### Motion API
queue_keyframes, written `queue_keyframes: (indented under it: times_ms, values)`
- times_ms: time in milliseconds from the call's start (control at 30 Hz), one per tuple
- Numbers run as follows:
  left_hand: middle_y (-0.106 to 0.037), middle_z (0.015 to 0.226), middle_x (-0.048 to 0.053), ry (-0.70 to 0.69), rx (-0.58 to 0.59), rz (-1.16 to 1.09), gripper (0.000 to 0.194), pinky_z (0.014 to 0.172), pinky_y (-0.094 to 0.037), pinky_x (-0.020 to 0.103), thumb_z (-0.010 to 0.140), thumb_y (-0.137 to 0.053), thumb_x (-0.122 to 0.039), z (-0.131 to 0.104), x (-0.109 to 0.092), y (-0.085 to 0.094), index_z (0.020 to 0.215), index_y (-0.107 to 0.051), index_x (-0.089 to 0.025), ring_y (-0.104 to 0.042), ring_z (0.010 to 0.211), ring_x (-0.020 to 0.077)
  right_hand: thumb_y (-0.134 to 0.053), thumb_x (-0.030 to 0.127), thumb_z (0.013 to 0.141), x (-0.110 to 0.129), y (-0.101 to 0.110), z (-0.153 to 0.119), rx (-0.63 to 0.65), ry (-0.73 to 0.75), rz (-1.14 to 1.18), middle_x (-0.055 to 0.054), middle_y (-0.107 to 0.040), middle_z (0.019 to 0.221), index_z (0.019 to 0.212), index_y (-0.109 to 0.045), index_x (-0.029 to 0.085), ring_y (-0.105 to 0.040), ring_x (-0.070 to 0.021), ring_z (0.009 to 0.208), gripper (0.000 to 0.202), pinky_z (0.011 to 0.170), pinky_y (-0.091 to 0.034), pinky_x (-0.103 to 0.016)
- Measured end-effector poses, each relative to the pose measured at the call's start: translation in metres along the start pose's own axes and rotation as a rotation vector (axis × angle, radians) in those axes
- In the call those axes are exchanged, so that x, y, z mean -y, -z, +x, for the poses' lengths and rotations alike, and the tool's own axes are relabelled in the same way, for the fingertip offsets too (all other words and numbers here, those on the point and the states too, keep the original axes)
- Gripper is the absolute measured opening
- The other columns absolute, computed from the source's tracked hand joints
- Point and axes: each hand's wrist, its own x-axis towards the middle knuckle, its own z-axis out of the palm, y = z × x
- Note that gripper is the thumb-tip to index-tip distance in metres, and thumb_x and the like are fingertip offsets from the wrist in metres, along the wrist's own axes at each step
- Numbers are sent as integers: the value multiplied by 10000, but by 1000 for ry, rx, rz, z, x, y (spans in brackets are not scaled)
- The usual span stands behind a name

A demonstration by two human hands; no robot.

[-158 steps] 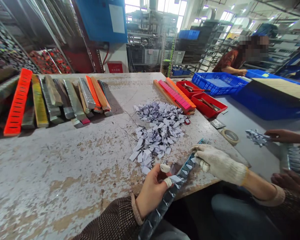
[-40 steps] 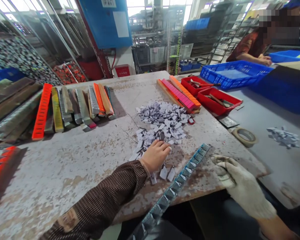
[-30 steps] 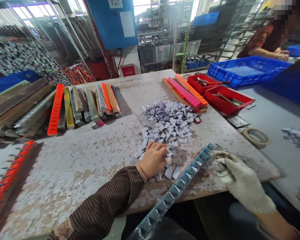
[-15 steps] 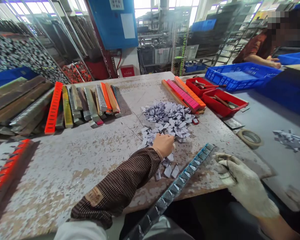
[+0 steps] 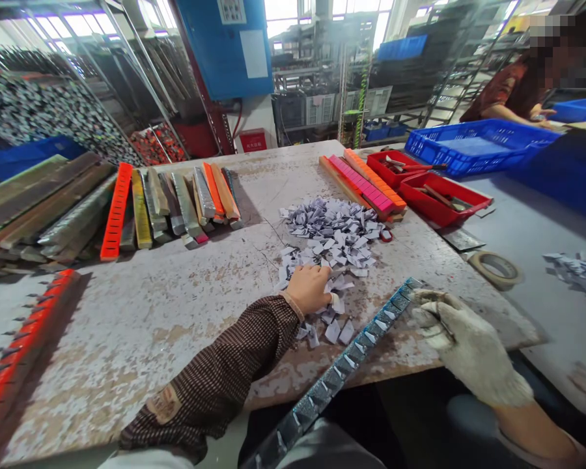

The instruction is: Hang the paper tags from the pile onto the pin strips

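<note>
My left hand [image 5: 310, 288], bare below a checked sleeve, is at the near edge of a pile of small whitish flat pieces [image 5: 329, 225]. Its fingers are curled down and closed, with their tips hidden; one digit has a pale cover. A long dark strip with a glittery blue top [image 5: 339, 371] slants from my lap over the table edge, with several thin pale pieces standing in its slots. Beside the strip's far end is my right hand [image 5: 469, 345] in a whitish knit glove, fingers curled round a thin dark tool [image 5: 444, 322] whose kind is unclear.
Slotted bars [image 5: 176, 205] in several colours lie at the left, near a red bar with dark pins [image 5: 29, 345]. Pink and orange bars [image 5: 366, 185] lie behind the pile. Red trays [image 5: 444, 198], a tape roll [image 5: 495, 269] and a blue crate [image 5: 478, 146] are at the right. A person sits beyond.
My left hand has shifted slightly left at the pile's near edge, its fingers still curled. My right hand has come a little closer to the strip's end. The view has turned slightly left.
</note>
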Motion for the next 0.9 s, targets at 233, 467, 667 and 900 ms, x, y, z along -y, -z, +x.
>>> queue_keyframes:
  times_ms: [233,467,667,900]
  values:
    - [-740,1096,202,32,23,53,233,980,-463,487,865,-651,-249,5,-7,-1,1063,-684,-132,-664,1119,376,-564,333,1000,7,5,4,1,53,-65,-85,-730,1085,850,-648,245,-718,-233,961,193,856,-595,-369]
    - [-766,1067,168,71,-75,-115,227,1087,-375,524,865,-576,-117,-2,-1,-11,1068,-669,-157,-662,1143,348,-544,302,1011,1,0,3,14,49,-17,-86,-707,1112,891,-639,236,-710,-227,950,167,818,-580,-372]
    - [-793,984,70,150,-202,-486,266,1137,-371,524,834,-553,-57,1,13,-15,1033,-671,-187,-717,1032,256,-544,289,1014,5,-11,15,50,78,-57,-96,-690,1102,911,-614,236,-693,-249,991,135,861,-575,-402]
    - [-778,928,74,54,-237,-981,308,755,-567,256,831,-550,-81,-3,10,-22,1118,-650,-131,-748,867,181,-567,372,982,22,-43,51,194,114,-140,-162,-661,1262,1010,-645,200,-612,-362,1217,191,1044,-514,-559]
